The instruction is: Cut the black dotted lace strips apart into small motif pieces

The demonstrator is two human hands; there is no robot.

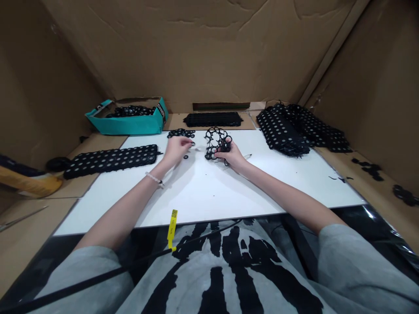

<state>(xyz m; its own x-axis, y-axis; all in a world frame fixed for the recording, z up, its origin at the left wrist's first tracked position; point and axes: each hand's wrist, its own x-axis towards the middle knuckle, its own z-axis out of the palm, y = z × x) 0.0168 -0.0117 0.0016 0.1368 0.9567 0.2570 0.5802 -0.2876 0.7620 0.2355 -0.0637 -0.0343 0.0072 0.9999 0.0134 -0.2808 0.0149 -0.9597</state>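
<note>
My left hand (pixel 177 151) is over the white board (pixel 209 187), its fingertips pinched on a small black ring (pixel 193 144). Just beyond it lies a pile of black rings (pixel 181 133), and one loose ring (pixel 186 157) rests below the fingers. In my right hand (pixel 233 155) is a black piece of linked rings (pixel 214 136), bunched at the fingers and curving up in an open loop to the left. A thin pointed tool (pixel 248 156) shows beside the right wrist, partly hidden by the hand.
A teal box (pixel 127 124) of black rings stands back left. Black dotted strips lie at left (pixel 113 161), back (pixel 212 119) and right (pixel 283 131). Loose black pieces (pixel 371 169) sit at far right. A yellow bottle (pixel 31 176) and scissors (pixel 24 217) are at left. Cardboard walls (pixel 209 52) enclose the workspace.
</note>
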